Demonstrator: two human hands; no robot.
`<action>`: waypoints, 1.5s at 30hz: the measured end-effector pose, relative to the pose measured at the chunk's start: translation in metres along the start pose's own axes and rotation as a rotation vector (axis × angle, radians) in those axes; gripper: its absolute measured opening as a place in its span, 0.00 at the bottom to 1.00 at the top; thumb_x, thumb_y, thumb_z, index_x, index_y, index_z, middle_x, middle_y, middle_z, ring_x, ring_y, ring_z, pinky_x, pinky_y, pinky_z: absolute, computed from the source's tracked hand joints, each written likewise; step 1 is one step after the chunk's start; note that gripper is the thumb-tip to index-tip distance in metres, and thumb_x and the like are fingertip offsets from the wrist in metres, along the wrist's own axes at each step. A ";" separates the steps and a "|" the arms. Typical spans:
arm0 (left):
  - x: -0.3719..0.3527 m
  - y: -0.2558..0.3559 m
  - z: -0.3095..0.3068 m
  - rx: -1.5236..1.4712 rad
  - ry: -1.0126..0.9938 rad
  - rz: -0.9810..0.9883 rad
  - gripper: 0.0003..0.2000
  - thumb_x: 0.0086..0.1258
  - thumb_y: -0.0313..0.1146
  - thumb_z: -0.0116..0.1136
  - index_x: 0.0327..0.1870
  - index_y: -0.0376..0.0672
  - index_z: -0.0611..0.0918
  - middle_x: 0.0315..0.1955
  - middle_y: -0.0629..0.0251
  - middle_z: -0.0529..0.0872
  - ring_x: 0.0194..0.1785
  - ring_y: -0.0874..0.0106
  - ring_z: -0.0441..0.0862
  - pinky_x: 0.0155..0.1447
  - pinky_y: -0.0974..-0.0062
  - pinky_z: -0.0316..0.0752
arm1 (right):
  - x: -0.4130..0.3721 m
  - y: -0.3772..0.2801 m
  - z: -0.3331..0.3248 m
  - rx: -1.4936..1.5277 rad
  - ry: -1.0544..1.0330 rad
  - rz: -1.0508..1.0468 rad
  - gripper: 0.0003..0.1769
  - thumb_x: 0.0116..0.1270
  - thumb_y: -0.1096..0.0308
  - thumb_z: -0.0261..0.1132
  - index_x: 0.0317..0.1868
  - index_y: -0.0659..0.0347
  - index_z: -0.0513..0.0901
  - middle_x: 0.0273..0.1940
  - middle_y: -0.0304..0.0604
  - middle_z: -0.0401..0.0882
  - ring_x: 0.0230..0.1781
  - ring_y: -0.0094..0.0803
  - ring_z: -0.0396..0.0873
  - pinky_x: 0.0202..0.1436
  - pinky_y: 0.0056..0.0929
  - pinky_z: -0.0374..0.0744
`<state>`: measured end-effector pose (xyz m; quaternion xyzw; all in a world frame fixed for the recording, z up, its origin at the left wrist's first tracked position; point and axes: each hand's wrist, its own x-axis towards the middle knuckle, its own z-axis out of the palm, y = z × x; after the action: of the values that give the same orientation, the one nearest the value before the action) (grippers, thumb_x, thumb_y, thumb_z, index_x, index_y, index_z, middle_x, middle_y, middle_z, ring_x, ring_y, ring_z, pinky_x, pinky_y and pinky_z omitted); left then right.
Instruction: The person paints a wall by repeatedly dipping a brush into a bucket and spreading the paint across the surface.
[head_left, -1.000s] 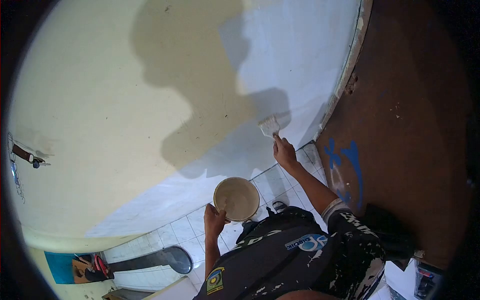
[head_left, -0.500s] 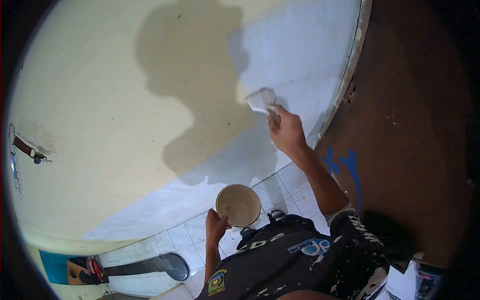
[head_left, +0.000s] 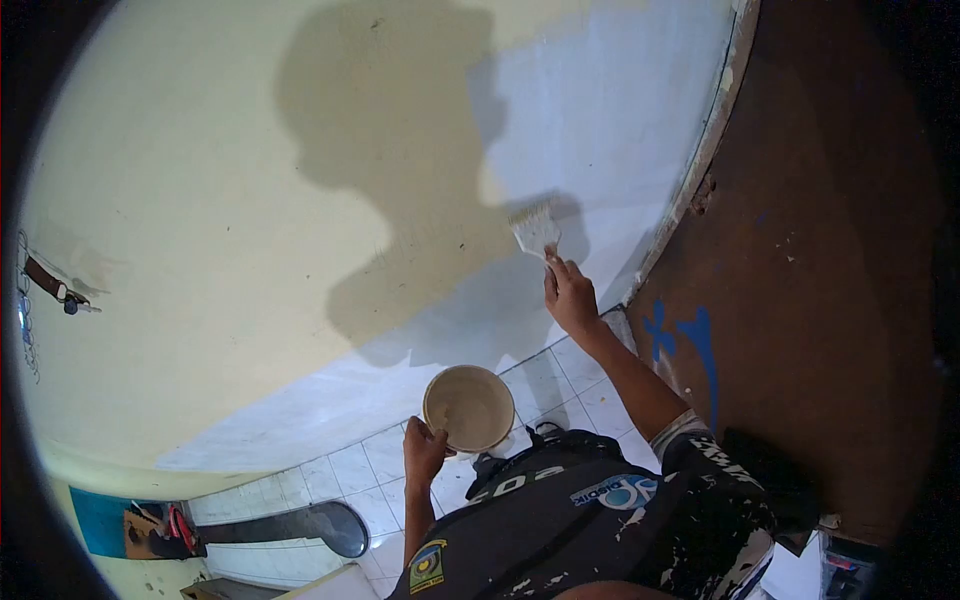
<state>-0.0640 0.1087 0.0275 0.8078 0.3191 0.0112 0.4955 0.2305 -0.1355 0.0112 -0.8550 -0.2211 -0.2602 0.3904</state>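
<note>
My right hand (head_left: 573,297) is closed round the handle of a wide paintbrush (head_left: 537,231) coated in white. Its bristles are at the wall (head_left: 250,250), right where fresh white paint (head_left: 600,110) borders the cream surface. Low in front of me, my left hand (head_left: 425,450) grips the rim of a round bucket (head_left: 468,408), thumb over the edge. The bucket's inside looks pale beige. My shadow covers part of the wall around the brush.
A brown door-like panel (head_left: 820,280) with blue marks stands at the right, beside a chipped frame edge (head_left: 690,190). White tiles (head_left: 350,470) cover the floor. A brown strap (head_left: 45,282) hangs at far left, and a dark long-shaped surface (head_left: 300,527) lies lower left.
My right hand has lowered the paintbrush along the paint border, and the bristles now point more upward. The bucket stays in my left hand, nearly in place.
</note>
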 end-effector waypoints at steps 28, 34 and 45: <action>-0.020 0.004 0.003 0.142 0.037 0.010 0.13 0.62 0.26 0.62 0.32 0.35 0.67 0.25 0.55 0.75 0.24 0.62 0.84 0.24 0.64 0.82 | -0.063 0.091 0.010 0.096 -0.081 0.184 0.16 0.69 0.70 0.65 0.55 0.65 0.79 0.35 0.57 0.82 0.36 0.55 0.84 0.35 0.46 0.82; -0.030 -0.026 -0.003 0.254 0.054 0.097 0.13 0.60 0.28 0.63 0.32 0.35 0.69 0.24 0.54 0.75 0.25 0.61 0.79 0.29 0.61 0.77 | -0.173 0.087 -0.012 0.706 -0.411 1.185 0.16 0.70 0.67 0.67 0.56 0.54 0.76 0.24 0.35 0.72 0.17 0.23 0.68 0.17 0.27 0.65; -0.074 -0.061 -0.045 0.219 -0.023 0.075 0.12 0.62 0.30 0.63 0.34 0.36 0.70 0.23 0.53 0.77 0.26 0.59 0.83 0.30 0.61 0.77 | -0.223 -0.060 -0.105 1.125 -0.528 1.124 0.16 0.77 0.66 0.62 0.60 0.55 0.69 0.25 0.35 0.71 0.14 0.18 0.57 0.15 0.23 0.56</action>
<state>-0.1689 0.1242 0.0238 0.8686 0.2821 -0.0145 0.4071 -0.0038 -0.2206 -0.0346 -0.5483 0.0570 0.3311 0.7658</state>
